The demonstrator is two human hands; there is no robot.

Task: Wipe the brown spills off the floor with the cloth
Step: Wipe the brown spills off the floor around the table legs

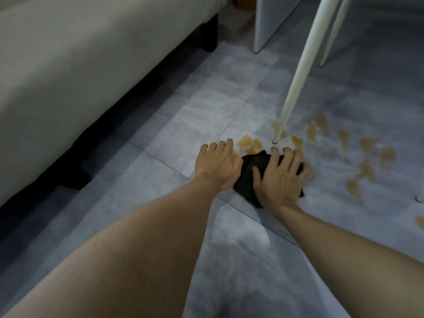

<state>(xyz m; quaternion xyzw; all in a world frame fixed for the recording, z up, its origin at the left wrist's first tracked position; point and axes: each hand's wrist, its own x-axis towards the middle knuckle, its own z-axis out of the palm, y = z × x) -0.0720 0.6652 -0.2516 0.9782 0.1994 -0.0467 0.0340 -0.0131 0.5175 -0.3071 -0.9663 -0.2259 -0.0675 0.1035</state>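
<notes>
A dark, bunched cloth (246, 174) lies on the grey tiled floor (160, 180). My right hand (280, 175) presses flat on top of it with fingers spread, blurred by motion. My left hand (215, 164) rests palm down on the floor at the cloth's left edge, its thumb side touching the cloth. Several brown spills (367, 145) dot the floor to the right of the cloth. Two more brown spills (250, 143) sit just beyond the cloth, near my left fingertips.
A white slanted table leg (296, 74) stands on the floor just beyond the cloth, with a second leg (332, 35) farther back. A light sofa (80, 65) with a dark gap beneath runs along the left. A pale cabinet panel (268, 24) stands at the back.
</notes>
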